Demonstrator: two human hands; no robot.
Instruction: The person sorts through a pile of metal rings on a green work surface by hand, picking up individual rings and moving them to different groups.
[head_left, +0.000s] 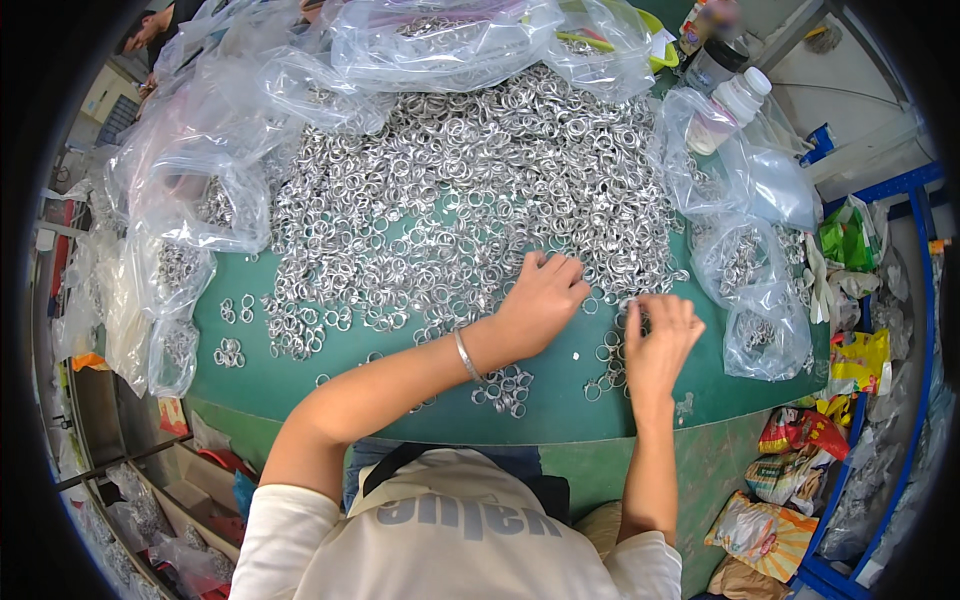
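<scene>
A big heap of small silver metal rings (460, 190) covers the middle of a green table (570, 400). My left hand (540, 300) lies palm down at the heap's near edge, fingers spread over loose rings; a silver bangle (466, 356) sits on that wrist. My right hand (660, 335) is just to the right, fingers curled and pinching at a few rings (612, 352) on the table. A small cluster of rings (508, 388) lies below my left wrist.
Clear plastic bags holding rings lie at the left (190, 200), back (450, 40) and right (765, 300). A white bottle (730, 105) stands at the back right. Coloured snack packets (790, 460) lie past the table's right edge. Another person (150, 30) is at the far left.
</scene>
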